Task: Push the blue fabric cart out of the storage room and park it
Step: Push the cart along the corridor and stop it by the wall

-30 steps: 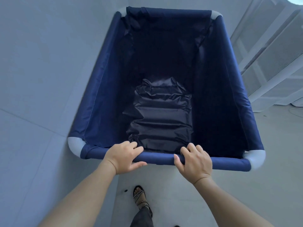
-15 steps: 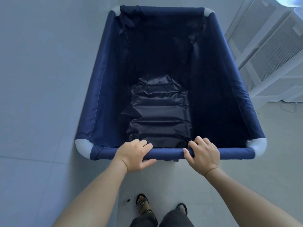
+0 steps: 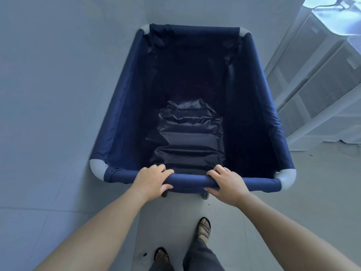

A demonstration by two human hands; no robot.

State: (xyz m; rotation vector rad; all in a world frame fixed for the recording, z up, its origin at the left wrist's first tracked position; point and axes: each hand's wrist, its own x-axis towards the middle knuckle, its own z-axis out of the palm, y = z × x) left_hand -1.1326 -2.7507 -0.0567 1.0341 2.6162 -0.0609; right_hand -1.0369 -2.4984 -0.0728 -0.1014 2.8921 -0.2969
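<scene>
Grey-white wall [image 3: 50, 94] fills the left side of the view, running close along the left flank of the cart [image 3: 121, 114], which stands on the pale tiled floor [image 3: 322, 192] with its far end up against the wall ahead. Navy fabric hangs from a tube frame with light plastic elbows at the corners; the near-left corner piece [image 3: 96, 169] sits just beside the wall. Inside, the fabric bottom [image 3: 187, 137] is creased and shiny, and nothing else lies in it. Left hand [image 3: 151, 181] is curled over the near rail [image 3: 187, 180], fingers on top and thumb tucked beneath, closed around the padded tube. Between the two hands a short stretch of bare rail shows, and below it two small dark wheels [image 3: 204, 196] peek out from under the cart. Right hand [image 3: 227, 185] grips the same rail in the same way, fingers wrapped over the top and thumb under. Both forearms reach forward from the bottom of the view. Lower down, two feet in dark strapped sandals [image 3: 204, 227] stand on the floor, the right foot ahead of the left, with grey trouser legs above them. Far right, white slatted panels [image 3: 316, 85] stand near the cart's right side.
</scene>
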